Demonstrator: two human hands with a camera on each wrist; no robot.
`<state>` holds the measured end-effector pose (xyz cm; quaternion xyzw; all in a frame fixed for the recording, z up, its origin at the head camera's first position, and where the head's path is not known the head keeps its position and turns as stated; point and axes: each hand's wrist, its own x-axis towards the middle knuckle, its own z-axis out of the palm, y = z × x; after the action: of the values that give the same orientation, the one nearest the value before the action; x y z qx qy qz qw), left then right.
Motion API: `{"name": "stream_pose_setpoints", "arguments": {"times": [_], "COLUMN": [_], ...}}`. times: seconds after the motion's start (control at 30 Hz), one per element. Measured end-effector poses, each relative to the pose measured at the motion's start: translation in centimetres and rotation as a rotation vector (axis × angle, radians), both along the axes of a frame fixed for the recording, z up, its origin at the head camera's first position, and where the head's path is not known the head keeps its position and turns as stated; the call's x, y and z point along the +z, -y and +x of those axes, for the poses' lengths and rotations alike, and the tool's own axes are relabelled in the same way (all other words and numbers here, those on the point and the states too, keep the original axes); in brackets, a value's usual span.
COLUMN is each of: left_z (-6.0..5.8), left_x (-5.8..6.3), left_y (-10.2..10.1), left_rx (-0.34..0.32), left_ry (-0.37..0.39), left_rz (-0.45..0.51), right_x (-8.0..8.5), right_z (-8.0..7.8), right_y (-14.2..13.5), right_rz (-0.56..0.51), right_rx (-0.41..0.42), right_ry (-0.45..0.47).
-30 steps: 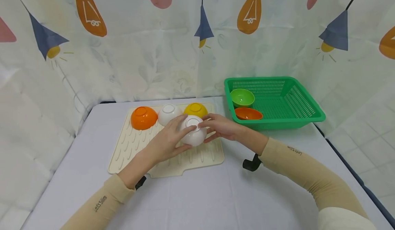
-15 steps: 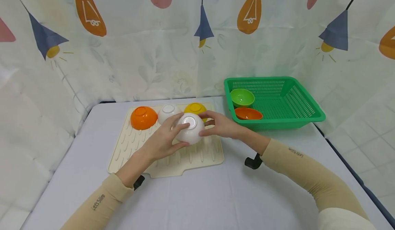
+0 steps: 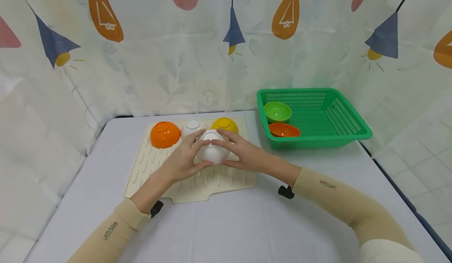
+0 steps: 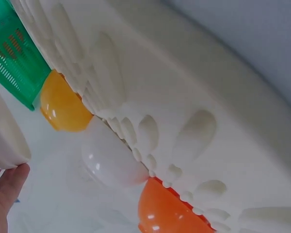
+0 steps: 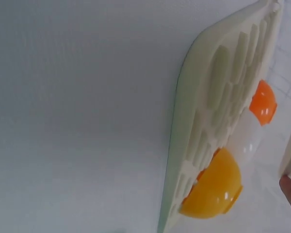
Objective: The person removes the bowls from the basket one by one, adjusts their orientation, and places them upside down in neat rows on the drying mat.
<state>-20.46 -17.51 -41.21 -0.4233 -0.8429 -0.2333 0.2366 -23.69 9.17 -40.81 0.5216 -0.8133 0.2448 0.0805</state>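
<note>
Above a cream ridged drying mat (image 3: 231, 178), both hands hold a white bowl (image 3: 213, 154) upside down, its foot ring facing up. My left hand (image 3: 180, 160) grips its left side, and my right hand (image 3: 248, 153) grips the right. In each wrist view only a part of this bowl (image 4: 5, 131) shows at the edge, apart from the mat. Behind it, three bowls stand inverted along the mat's far side: an orange bowl (image 3: 164, 134), another white bowl (image 3: 192, 127) and a yellow bowl (image 3: 224, 124), the last two partly hidden in the head view.
At the back right of the white-covered table (image 3: 226, 231) is a green slotted basket (image 3: 319, 142). Inside its left end sit a green bowl (image 3: 277, 112) and an orange-red bowl (image 3: 284, 130). A printed curtain (image 3: 197, 70) hangs behind the table.
The held white bowl has shifted slightly left, away from the basket. My right hand has moved left with it and changed its grip, now reaching further round the bowl.
</note>
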Motion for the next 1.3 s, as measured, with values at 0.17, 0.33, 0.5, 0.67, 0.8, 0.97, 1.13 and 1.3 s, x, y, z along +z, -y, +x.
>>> {"name": "stream_pose_setpoints", "arguments": {"times": [0.17,0.33,0.5,0.67,0.8,0.97,1.13,1.3], "left_z": [0.1,0.3,0.1,-0.1,-0.3,-0.4,0.0,0.7], "left_x": [-0.4,-0.6,-0.8,-1.1,-1.4,-1.5,-1.6,-1.8], "left_y": [0.5,1.4,2.8,4.4,5.9,8.1,10.8,13.0], "left_rx": [0.032,0.069,0.092,0.113,0.145,0.179,0.207,0.196], "left_ry": [0.039,0.101,0.139,0.176,0.223,0.294,0.332,0.39], "left_rz": [-0.019,-0.034,-0.035,-0.008,0.001,-0.013,-0.026,-0.006], "right_x": [-0.7,-1.2,-1.5,-1.6,-1.9,-2.4,-2.8,-3.1], "right_z": [-0.1,-0.3,-0.7,-1.0,-1.3,-1.5,-1.2,-0.7], "right_y": [0.7,1.8,3.4,5.2,6.9,9.6,12.6,15.1], "right_rz": [0.015,0.038,0.056,0.066,0.079,0.105,0.123,0.138], "right_rx": [-0.018,-0.047,-0.051,-0.039,-0.052,-0.081,-0.089,-0.095], "right_ry": [-0.018,0.016,0.038,0.048,0.088,0.162,0.194,0.175]}}
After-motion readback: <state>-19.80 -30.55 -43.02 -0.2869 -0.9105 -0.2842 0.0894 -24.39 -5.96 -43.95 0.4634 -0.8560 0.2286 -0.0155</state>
